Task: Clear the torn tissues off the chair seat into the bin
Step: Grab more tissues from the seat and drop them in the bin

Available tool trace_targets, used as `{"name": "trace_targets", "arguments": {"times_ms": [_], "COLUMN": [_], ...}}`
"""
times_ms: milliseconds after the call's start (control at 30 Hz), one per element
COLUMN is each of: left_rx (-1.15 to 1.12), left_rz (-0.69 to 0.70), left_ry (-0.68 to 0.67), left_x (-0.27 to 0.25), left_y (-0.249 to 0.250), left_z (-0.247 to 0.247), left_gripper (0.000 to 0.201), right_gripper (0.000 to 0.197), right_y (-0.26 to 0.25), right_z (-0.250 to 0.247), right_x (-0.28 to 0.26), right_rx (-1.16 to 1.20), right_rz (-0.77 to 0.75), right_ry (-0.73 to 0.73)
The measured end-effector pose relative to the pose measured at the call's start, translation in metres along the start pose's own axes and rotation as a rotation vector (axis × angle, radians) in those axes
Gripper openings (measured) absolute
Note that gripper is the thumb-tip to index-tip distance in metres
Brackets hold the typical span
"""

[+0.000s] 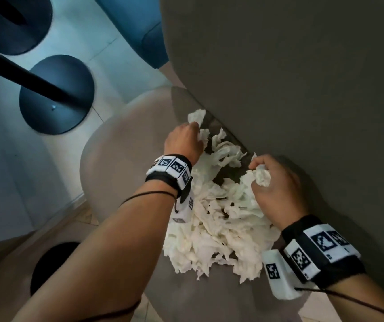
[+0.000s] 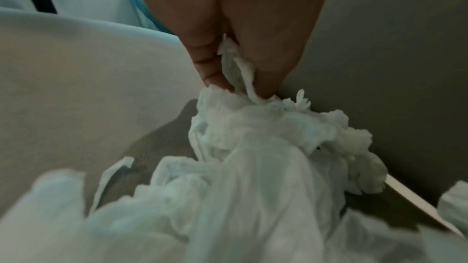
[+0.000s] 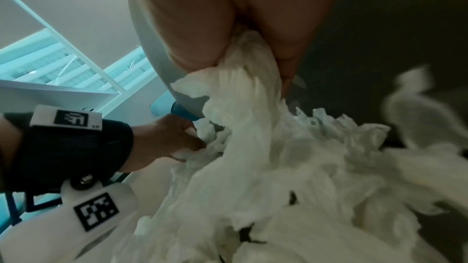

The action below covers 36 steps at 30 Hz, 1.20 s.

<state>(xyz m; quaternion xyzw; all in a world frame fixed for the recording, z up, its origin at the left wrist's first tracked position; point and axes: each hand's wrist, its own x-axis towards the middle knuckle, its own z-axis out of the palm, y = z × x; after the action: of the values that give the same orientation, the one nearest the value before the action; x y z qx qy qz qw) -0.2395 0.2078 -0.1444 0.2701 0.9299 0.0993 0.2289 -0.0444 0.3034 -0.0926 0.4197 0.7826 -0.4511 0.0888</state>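
A: Head view: torn tissues (image 1: pixel 218 219) heaped on chair seat (image 1: pixel 121 145), against the backrest (image 1: pixel 302 77). Left hand (image 1: pixel 184 141) pinches shreds at the heap's far end; right hand (image 1: pixel 276 184) clenched round a wad.

B: Wrist views?

A: Left hand (image 2: pixel 243 47) pinching a strip; right hand (image 3: pixel 228 27) gripping a bunch. Prob. light, soft, tears easily, so scoop from under w/ both hands.

torn tissues (image 1: pixel 218 219): white, crumpled shreds, one loose heap on the grey chair seat (image 1: pixel 116 145), spread from mid-seat up to the crease at the backrest. A few strips lie apart at the far end by the crease. Some shreds bunched up at the heap's far edge. Bin: dark round opening (image 1: pixel 49 266) on the floor, left of the seat.
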Motion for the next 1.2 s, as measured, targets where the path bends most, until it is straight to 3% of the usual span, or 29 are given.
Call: {"name": "trace_targets", "arguments": {"times_ms": [133, 300, 467, 633, 733, 800, 833, 900, 967, 1133, 1200], "left_rx": [-0.317, -0.542, -0.830, -0.668, -0.530, -0.359, -0.291, -0.192, -0.161, -0.339, -0.485], "left_rz": [-0.092, -0.174, -0.282, -0.271, -0.223, -0.181, -0.169, -0.157, -0.168, -0.233, -0.263], "left_ry": [0.128, 0.324, 0.342, 0.176, -0.006, -0.074, -0.088, -0.080, -0.043, 0.106, 0.169], "left_x": [-0.006, -0.023, -0.061, -0.086, -0.088, -0.085, -0.083, -0.078, -0.076, -0.085, -0.093], "left_y": [-0.004, -0.021, -0.034, -0.041, -0.029, -0.020, -0.017, -0.014, -0.013, -0.014, -0.018], "left_z": [-0.013, -0.043, -0.053, -0.029, -0.012, -0.002, 0.003, 0.011, 0.013, 0.001, -0.008], "left_gripper": [0.017, 0.026, 0.027, 0.013, 0.029, 0.044, 0.046, 0.035, 0.028, 0.031, 0.026], "right_gripper": [0.045, 0.010, 0.029, 0.033, 0.031, 0.020, 0.025, 0.050, 0.061, 0.036, 0.036], "right_y": [0.006, 0.002, -0.008, -0.015, -0.008, -0.003, 0.000, 0.001, -0.001, -0.001, 0.003], "right_z": [-0.003, -0.007, -0.014, -0.013, 0.004, 0.021, 0.028, 0.039, 0.045, 0.054, 0.058], "right_x": [0.000, -0.001, -0.004, -0.003, 0.006, 0.012, 0.015, 0.017, 0.022, 0.030, 0.031], "right_rx": [0.031, 0.222, 0.266, 0.110, 0.103, 0.020, -0.052, -0.249, -0.364, -0.548, -0.583], "right_rz": [-0.070, -0.037, -0.021, -0.133, -0.093, -0.071, -0.046, 0.015, 0.074, 0.014, 0.032], "right_ry": [0.036, 0.037, -0.033, 0.002, -0.120, -0.172, -0.195, -0.260, -0.279, -0.241, -0.268]}}
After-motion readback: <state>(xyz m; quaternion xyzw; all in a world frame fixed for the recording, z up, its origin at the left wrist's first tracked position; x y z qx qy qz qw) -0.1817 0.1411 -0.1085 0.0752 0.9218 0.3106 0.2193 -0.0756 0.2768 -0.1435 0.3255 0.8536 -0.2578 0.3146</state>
